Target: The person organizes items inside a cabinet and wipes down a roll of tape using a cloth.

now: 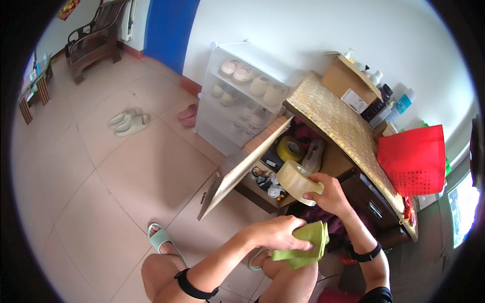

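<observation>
In my right hand [331, 195] is a wide roll of clear packing tape [297, 180], gripped by its lower right rim in front of an open cabinet. My left hand [278, 235] holds a folded green cloth [307, 246] above my knee. Behind the tape roll, on the cabinet's shelf, lie a yellow tape roll [290, 149] and a pale shoe-like item [313, 155] whose kind is hard to tell. Small mixed items [269, 183], some white and some dark, fill the left part of the shelf. The cabinet door [246, 163] stands swung out to the left.
On the cabinet's gold-patterned top [322, 108] stand a cardboard box [350, 83], several bottles [394, 104] and a red bag [413, 161]. A translucent shoe rack [227, 110] is beside the cabinet. Pale shoes [129, 122] and pink slippers [188, 115] lie on the tiled floor. A wooden armchair [94, 38] stands far back.
</observation>
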The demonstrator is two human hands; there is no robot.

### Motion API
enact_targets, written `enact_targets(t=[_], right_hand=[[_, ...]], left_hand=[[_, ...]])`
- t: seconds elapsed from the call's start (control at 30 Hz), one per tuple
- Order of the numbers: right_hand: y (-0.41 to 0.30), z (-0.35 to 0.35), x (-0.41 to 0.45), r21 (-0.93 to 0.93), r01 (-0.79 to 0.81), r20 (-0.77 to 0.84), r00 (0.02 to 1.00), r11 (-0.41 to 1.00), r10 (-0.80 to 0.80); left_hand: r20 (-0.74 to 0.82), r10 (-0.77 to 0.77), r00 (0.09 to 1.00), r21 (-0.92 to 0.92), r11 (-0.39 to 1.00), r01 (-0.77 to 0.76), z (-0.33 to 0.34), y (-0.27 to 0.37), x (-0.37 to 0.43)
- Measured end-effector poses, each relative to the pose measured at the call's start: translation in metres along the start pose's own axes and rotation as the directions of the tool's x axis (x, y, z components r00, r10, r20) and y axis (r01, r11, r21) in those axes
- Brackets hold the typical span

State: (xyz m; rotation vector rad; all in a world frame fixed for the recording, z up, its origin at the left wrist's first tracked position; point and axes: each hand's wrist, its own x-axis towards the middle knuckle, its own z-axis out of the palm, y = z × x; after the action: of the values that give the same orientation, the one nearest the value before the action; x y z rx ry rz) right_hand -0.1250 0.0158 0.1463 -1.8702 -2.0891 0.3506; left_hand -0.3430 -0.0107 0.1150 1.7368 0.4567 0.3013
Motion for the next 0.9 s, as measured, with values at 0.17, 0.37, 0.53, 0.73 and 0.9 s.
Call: enact_targets(t=[0.17,0.37,0.53,0.73,0.9], right_hand=[[0.069,0.061,0.073,-0.117,-0.083,-0.079,0.994,0.990,0.075],[0.130,0.105,0.156,-0.194,-0.277,-0.285,0.934,0.941,0.216],[0.199,0.120,0.209,-0.263,-0.315,-0.437,0.882,0.912,0.178],[0.277,0.170,0.260,-0.192,-0.343,-0.542,0.818,0.919,0.192],[0.315,0.201,0.274,-0.557,-0.430,-0.624,0.781,0.710,-0.017]], left_hand=[[-0.360,0.000,0.933,0.061,0.998,0.023,0.004,-0.007,0.013],[-0.468,0.006,0.884,0.107,0.993,0.050,0.006,-0.005,0.013],[-0.473,-0.023,0.881,0.108,0.991,0.084,-0.007,-0.011,0.016],[-0.531,-0.064,0.845,0.120,0.981,0.150,-0.011,-0.018,0.023],[-0.618,-0.011,0.786,0.177,0.973,0.152,-0.002,-0.033,0.034]])
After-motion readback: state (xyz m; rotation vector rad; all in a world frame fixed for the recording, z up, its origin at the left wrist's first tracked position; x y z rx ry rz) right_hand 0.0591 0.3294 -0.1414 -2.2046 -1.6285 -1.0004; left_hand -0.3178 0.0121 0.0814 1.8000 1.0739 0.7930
